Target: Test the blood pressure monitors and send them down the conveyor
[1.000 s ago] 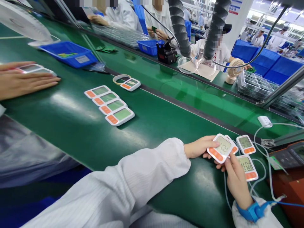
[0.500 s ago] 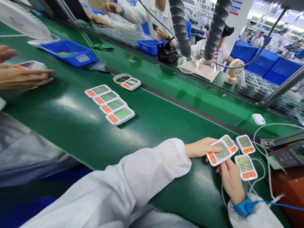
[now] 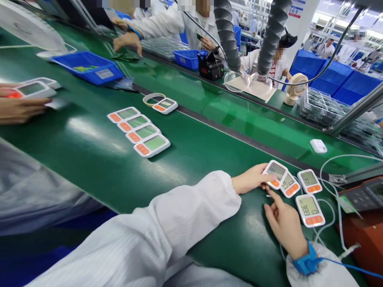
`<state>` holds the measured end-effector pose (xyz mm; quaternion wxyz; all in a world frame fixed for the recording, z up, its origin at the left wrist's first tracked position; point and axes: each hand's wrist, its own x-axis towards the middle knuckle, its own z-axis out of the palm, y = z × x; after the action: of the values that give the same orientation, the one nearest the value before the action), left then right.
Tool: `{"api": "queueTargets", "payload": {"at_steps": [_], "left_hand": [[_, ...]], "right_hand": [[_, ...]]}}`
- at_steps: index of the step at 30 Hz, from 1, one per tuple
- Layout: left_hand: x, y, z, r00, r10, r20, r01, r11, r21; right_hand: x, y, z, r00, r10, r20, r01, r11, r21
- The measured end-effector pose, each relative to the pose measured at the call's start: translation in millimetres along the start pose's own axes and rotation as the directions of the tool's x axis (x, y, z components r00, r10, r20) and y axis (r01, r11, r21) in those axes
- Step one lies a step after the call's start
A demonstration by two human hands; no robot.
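My left hand (image 3: 251,179) grips a white LCD device (image 3: 275,172) with orange buttons, its thumb on the front. Partly beneath it, a second such device (image 3: 289,185) shows digits; I cannot tell whether the hand touches that one. My right hand (image 3: 285,225), with a blue strap (image 3: 308,261) on the wrist, is just below. Its index finger points up towards the held device's lower edge, thumb apart, and it holds nothing. To its right lie two more LCD devices, an upper one (image 3: 310,181) and a lower one (image 3: 310,210), both with digits on screen.
Several blank-screen devices (image 3: 152,145) overlap in a row on the green bench (image 3: 209,159). Beyond are a tape ring (image 3: 149,99), a blue tray (image 3: 86,67) and a white plug-like block (image 3: 318,146). White cables (image 3: 339,215) run at right. A co-worker's hand (image 3: 24,105) holds devices at left.
The left hand's device has turned and moved up slightly. My right hand has let go of it and drawn down. The white block slid left. A person's hand across the bench reached forward.
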<state>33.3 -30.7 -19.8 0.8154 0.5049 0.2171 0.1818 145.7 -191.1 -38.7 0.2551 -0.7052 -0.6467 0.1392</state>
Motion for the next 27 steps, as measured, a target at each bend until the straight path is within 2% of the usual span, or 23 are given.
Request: {"api": "queueTargets", "payload": {"at_steps": [5,10,12,14,17,20,22,25,27], "left_hand": [[5.8,1.5,-7.1,0.981,0.098,-0.170,-0.083,0.992,0.096],[10.9,-2.0,-10.4,0.973,0.074,-0.220,-0.070,0.997,0.027],[10.9,-1.5,-10.5,0.974,0.055,-0.218,-0.048,0.998,0.040],[9.5,0.2,-10.7,0.971,0.056,-0.231,-0.028,0.992,0.123],[6.0,3.4,-12.5,0.956,0.170,-0.238,-0.056,0.905,0.421],[2.9,6.0,-15.9,0.934,0.304,-0.189,-0.086,0.702,0.707],[1.6,7.0,-17.5,0.922,0.329,-0.204,-0.052,0.628,0.777],[-0.2,7.6,-15.8,0.897,0.363,-0.253,-0.041,0.636,0.770],[-2.3,7.4,-11.1,0.889,0.389,-0.240,-0.107,0.688,0.718]], "right_hand": [[-2.1,-3.6,-1.2,1.000,0.025,0.005,-0.026,0.992,0.121],[-1.8,-10.0,-8.8,1.000,-0.009,-0.007,0.010,0.976,0.218],[0.8,-6.2,-17.4,0.998,-0.022,-0.062,0.032,0.986,0.164],[4.1,3.8,-29.1,0.986,-0.020,-0.167,0.026,0.999,0.034],[7.0,26.3,-48.6,0.944,0.023,-0.329,-0.103,0.968,-0.228],[5.0,46.4,-64.3,0.944,0.093,-0.316,-0.225,0.882,-0.414],[2.2,53.4,-70.7,0.946,0.184,-0.267,-0.285,0.864,-0.416],[-0.5,54.2,-75.7,0.925,0.315,-0.213,-0.374,0.853,-0.365],[-0.5,51.6,-77.9,0.905,0.378,-0.196,-0.424,0.839,-0.342]]}}
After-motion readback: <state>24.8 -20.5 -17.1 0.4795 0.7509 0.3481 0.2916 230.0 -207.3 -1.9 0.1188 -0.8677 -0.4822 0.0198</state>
